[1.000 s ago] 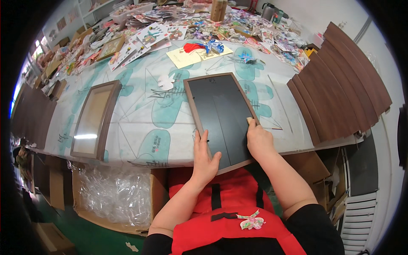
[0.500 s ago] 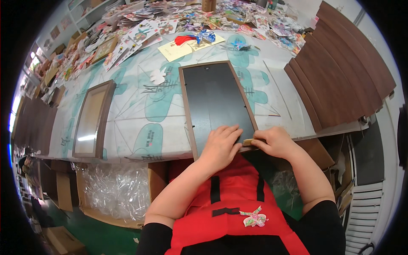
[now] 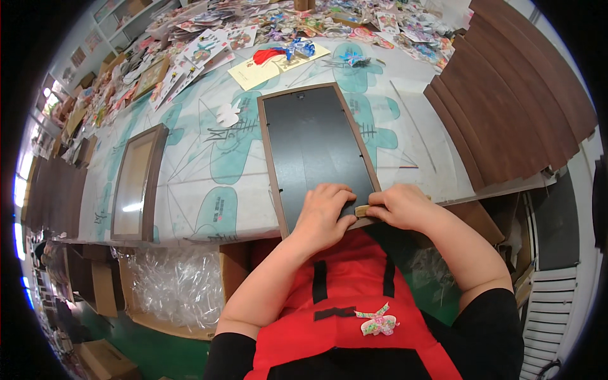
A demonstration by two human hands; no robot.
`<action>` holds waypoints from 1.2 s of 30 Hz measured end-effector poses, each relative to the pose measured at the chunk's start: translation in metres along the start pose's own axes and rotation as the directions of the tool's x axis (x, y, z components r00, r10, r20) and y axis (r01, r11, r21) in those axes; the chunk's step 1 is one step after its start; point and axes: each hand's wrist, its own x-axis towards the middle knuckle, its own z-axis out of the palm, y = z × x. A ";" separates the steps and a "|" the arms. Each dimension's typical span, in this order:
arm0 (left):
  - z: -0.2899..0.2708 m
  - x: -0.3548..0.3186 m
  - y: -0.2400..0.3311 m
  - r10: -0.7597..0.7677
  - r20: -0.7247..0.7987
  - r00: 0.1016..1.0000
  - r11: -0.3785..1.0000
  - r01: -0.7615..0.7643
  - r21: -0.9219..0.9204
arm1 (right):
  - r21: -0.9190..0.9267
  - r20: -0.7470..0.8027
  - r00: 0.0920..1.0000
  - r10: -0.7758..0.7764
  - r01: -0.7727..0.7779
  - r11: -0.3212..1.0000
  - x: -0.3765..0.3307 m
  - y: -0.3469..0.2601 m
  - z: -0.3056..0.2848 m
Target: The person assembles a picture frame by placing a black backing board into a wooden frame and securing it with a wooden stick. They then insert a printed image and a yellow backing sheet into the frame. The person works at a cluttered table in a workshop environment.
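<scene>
A picture frame [image 3: 316, 139] with a brown rim and a black backing board lies face down at the table's front edge. On the near part of the backing rests my left hand [image 3: 323, 214], open, with its fingers bent on the board and its thumb apart. My right hand [image 3: 400, 208] pinches a small flat tan piece [image 3: 361, 211] at the frame's near right corner. Whether that piece is wood or metal I cannot tell. Small dark tabs sit along the inner edges of the rim.
Another frame [image 3: 138, 183] with a glossy front lies to the left. Brown frames [image 3: 506, 107] are stacked at the right. Behind are a yellow card [image 3: 278, 69], a white cutout [image 3: 228, 114] and piled colourful paper pieces. Below the table stands a carton [image 3: 174, 288] of clear plastic.
The tan piece has moved slightly left in my right hand, nearer my left thumb. The left hand's fingers are more bent. The whole view has shifted a little.
</scene>
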 end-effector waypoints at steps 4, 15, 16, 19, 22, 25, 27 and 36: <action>-0.003 -0.001 0.000 0.003 -0.015 1.000 1.000 -0.004 -0.020 | 0.141 0.056 0.998 -0.026 0.018 0.990 0.007 0.009 -0.004; -0.038 -0.039 -0.071 -0.621 -0.382 0.684 0.759 0.402 -0.513 | 0.430 -0.575 0.796 0.188 0.098 0.897 0.050 0.079 0.029; -0.040 -0.037 -0.068 -0.663 -0.294 0.688 0.698 0.429 -0.573 | 0.627 -0.471 0.843 0.260 0.114 0.770 0.052 0.061 0.033; -0.039 -0.033 -0.071 -0.697 -0.236 0.677 0.652 0.462 -0.602 | 0.780 -0.341 0.901 0.268 0.112 0.616 0.047 0.029 0.038; -0.040 -0.025 -0.069 -0.726 -0.221 0.652 0.616 0.472 -0.631 | 0.842 -0.295 0.921 0.254 0.125 0.525 0.039 0.022 0.041; -0.044 -0.019 -0.065 -0.738 -0.170 0.653 0.562 0.455 -0.690 | 0.883 -0.277 0.929 0.245 0.145 0.447 0.037 0.025 0.048; -0.044 -0.021 -0.067 -0.729 -0.154 0.667 0.553 0.441 -0.707 | 0.878 -0.307 0.920 0.245 0.175 0.445 0.039 0.027 0.056; -0.038 -0.049 -0.034 -0.691 -0.202 0.694 0.709 0.595 -0.378 | 0.384 -0.485 0.869 0.095 0.115 0.916 0.015 0.007 0.061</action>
